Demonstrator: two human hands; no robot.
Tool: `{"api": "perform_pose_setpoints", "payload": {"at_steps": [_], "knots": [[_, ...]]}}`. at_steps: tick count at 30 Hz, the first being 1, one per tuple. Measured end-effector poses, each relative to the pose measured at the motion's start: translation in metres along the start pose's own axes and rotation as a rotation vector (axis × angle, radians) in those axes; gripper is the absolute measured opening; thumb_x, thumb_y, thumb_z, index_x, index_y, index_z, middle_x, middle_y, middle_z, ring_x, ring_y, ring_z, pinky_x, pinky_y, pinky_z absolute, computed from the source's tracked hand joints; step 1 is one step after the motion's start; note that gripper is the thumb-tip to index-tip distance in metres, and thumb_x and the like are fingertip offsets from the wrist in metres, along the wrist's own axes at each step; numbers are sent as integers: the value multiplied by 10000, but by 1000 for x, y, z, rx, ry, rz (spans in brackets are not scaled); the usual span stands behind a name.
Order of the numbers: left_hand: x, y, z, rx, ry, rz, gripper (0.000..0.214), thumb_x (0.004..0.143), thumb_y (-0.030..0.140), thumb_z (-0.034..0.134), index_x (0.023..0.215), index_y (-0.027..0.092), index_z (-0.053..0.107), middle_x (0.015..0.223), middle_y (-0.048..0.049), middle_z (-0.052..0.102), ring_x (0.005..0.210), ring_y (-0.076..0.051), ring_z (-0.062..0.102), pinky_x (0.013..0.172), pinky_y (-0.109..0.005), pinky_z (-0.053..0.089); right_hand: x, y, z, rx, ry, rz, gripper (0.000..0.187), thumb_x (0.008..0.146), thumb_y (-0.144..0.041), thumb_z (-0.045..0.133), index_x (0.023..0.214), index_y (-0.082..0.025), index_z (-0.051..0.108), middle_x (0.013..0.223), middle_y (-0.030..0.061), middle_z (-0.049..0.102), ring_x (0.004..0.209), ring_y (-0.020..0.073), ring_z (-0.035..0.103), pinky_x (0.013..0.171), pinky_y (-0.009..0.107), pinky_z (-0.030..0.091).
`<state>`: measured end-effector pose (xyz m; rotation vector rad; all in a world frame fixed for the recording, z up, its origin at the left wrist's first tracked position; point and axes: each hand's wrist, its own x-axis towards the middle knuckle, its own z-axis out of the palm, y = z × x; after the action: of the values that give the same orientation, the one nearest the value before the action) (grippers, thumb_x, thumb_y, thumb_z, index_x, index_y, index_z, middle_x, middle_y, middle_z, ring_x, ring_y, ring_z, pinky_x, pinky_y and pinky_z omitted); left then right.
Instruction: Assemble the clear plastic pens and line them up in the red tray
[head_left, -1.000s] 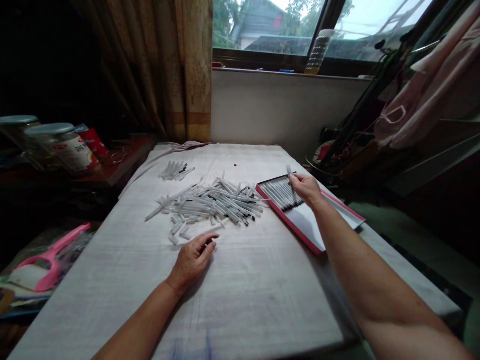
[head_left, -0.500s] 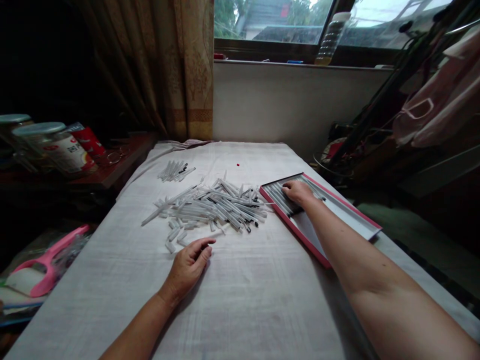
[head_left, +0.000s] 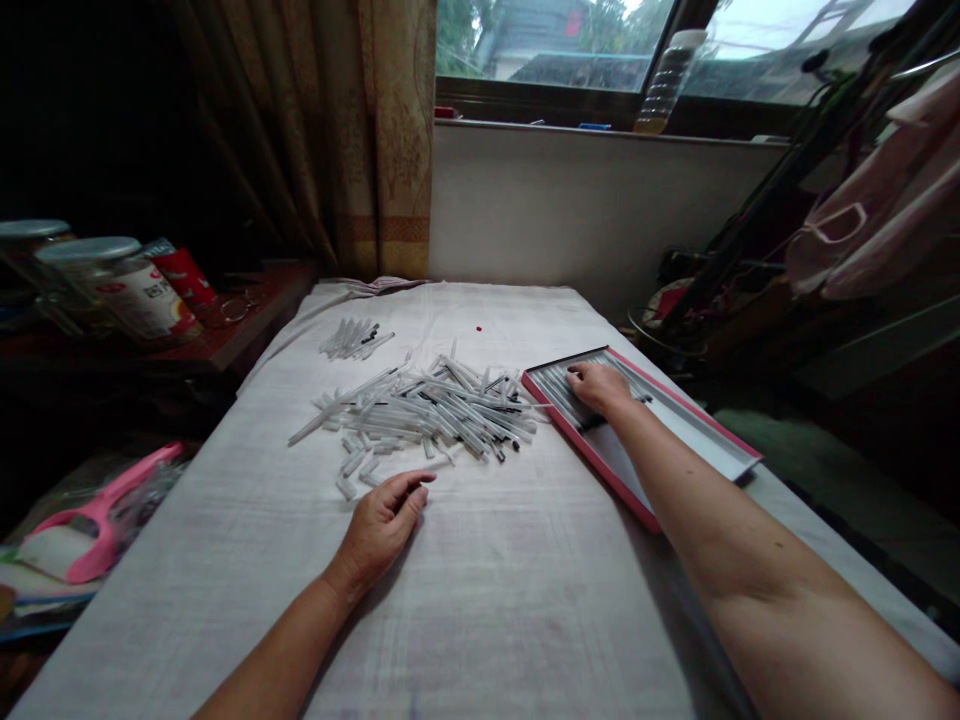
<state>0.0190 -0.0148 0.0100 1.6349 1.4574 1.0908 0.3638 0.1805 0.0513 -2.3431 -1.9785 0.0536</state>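
Observation:
A heap of clear plastic pen tubes (head_left: 424, 412) lies in the middle of a table under a white cloth (head_left: 487, 600). To its right sits a shallow red-edged tray (head_left: 679, 420) with a row of tubes laid side by side. My right hand (head_left: 596, 385) lies palm down on that row, fingers flat on the tubes. My left hand (head_left: 382, 525) rests on the cloth just below the heap, fingers loosely curled and holding nothing. A smaller bunch of tubes (head_left: 351, 340) lies farther back on the left.
Jars with lids (head_left: 127, 290) stand on a dark side shelf at left. A pink-handled tool (head_left: 97, 520) lies low at the left edge. A bottle (head_left: 664, 80) stands on the windowsill. Pink cloth (head_left: 877, 200) hangs at right. A tiny red bit (head_left: 478, 328) lies on the cloth.
One second ago my right hand held a tube upright above the tray; it has since come down flat onto the row of tubes. My left hand has stayed in place.

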Motion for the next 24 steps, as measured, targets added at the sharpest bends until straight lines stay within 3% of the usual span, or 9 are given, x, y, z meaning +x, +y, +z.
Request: {"api": "perform_pose_setpoints", "payload": {"at_steps": [5, 9, 15, 19, 24], "knots": [[0, 2, 0, -43, -35, -36, 343, 830, 399, 548, 1017, 164, 714, 749, -31, 684, 581, -130, 579, 554, -229, 479, -23, -27, -16, -14, 116, -162, 363, 902, -371, 461, 1120, -254, 727, 1125, 83, 728, 980, 254, 668, 732, 297, 459], [0, 1, -1, -33, -39, -9, 338, 846, 393, 536, 1019, 162, 712, 756, -37, 691, 614, -137, 599, 583, -233, 489, -43, -58, -25, -25, 29, -310, 353, 904, -413, 462, 1044, -270, 752, 1032, 71, 756, 916, 215, 680, 676, 256, 425], [1, -2, 0, 12, -38, 27, 326, 848, 382, 524, 1011, 174, 714, 825, -45, 720, 665, -146, 625, 620, -240, 504, -52, -94, -21, -66, -113, -251, 522, 875, -599, 427, 924, -221, 783, 978, 135, 754, 926, 241, 681, 690, 270, 436], [2, -2, 0, 29, -41, 50, 309, 845, 361, 523, 1000, 178, 717, 894, -55, 736, 737, -162, 656, 681, -254, 525, -47, -104, -17, -18, -195, -173, 403, 818, -494, 528, 941, -209, 785, 1016, 145, 745, 964, 257, 679, 724, 280, 450], [1, 0, -1, 49, -63, 52, 308, 844, 349, 523, 1014, 184, 720, 919, -52, 748, 778, -170, 673, 723, -260, 529, -51, -91, -24, 78, -183, -149, 352, 816, -370, 508, 892, -165, 784, 922, 148, 751, 858, 246, 690, 656, 270, 433]]}}
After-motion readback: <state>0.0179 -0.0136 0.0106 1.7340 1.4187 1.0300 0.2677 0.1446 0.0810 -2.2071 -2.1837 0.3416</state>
